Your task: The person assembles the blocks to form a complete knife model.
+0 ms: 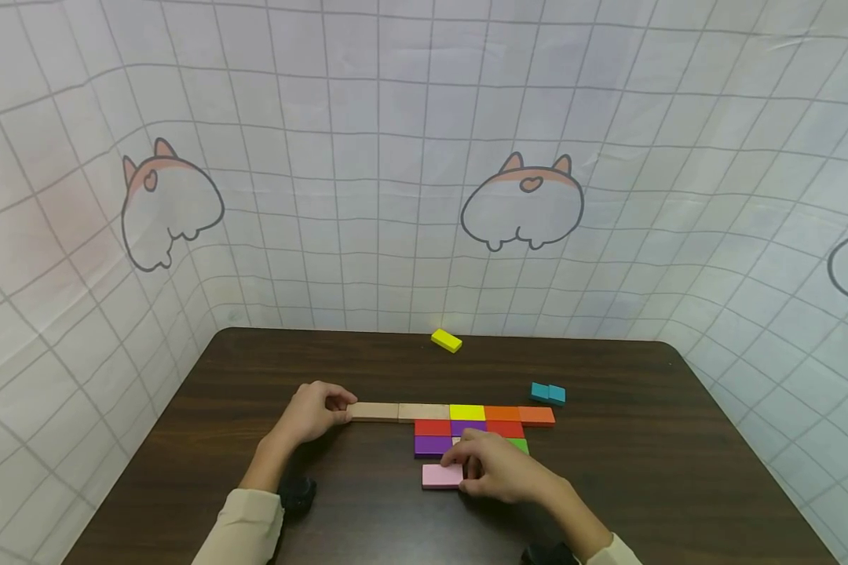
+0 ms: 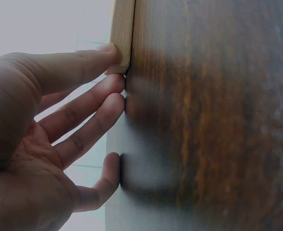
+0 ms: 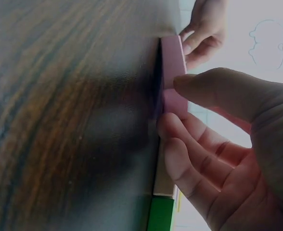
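My left hand (image 1: 314,413) pinches the left end of a wooden block (image 1: 374,411), part of a flat row on the table. In the left wrist view, the thumb presses that wooden block (image 2: 123,29) and the other fingertips touch the tabletop. Just below the coloured blocks, my right hand (image 1: 502,467) grips a pink block (image 1: 440,476) by its right end, between thumb and fingers. The right wrist view shows this pink block (image 3: 173,60) close to the table with a seam or edge across it; cannot tell whether that is a second piece. The right hand partly hides the blocks behind it.
Yellow (image 1: 466,413), orange (image 1: 502,413), red (image 1: 433,428), purple (image 1: 433,446) and green (image 1: 519,445) blocks lie against one another. Apart from them are two blue blocks (image 1: 547,394) and a yellow block (image 1: 447,340) near the table's back edge. A gridded cloth (image 1: 396,275) encloses the table.
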`<state>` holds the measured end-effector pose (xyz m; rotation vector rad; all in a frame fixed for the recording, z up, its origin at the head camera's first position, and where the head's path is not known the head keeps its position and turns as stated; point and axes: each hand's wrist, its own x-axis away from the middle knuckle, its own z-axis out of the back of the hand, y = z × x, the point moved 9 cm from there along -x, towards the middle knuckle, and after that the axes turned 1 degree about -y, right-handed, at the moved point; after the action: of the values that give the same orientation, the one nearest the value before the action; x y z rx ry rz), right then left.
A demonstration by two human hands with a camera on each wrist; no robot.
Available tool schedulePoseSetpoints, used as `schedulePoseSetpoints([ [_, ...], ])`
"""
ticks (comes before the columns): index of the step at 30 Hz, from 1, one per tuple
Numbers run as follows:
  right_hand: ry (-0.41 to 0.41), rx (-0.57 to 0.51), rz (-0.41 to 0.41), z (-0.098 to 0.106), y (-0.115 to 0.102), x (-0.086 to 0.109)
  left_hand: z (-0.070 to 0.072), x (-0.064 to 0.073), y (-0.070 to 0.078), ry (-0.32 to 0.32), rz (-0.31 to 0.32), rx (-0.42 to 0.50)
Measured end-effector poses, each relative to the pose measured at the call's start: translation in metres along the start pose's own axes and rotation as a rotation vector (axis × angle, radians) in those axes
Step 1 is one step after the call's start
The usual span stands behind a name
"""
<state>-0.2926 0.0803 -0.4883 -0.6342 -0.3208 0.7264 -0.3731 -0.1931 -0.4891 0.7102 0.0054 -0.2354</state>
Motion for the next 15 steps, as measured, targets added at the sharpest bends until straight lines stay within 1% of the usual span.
schedulePoseSetpoints([
  [6, 0.006, 0.018, -0.009, -0.0001, 0.0010, -0.0013, -0.0005, 0.0010, -0.0018, -0.009, 0.017, 0.009],
  [15, 0.013, 0.047, -0.028, -0.0018, 0.0039, -0.0033, 0.0000, 0.0005, -0.0013, -0.004, 0.015, 0.009],
])
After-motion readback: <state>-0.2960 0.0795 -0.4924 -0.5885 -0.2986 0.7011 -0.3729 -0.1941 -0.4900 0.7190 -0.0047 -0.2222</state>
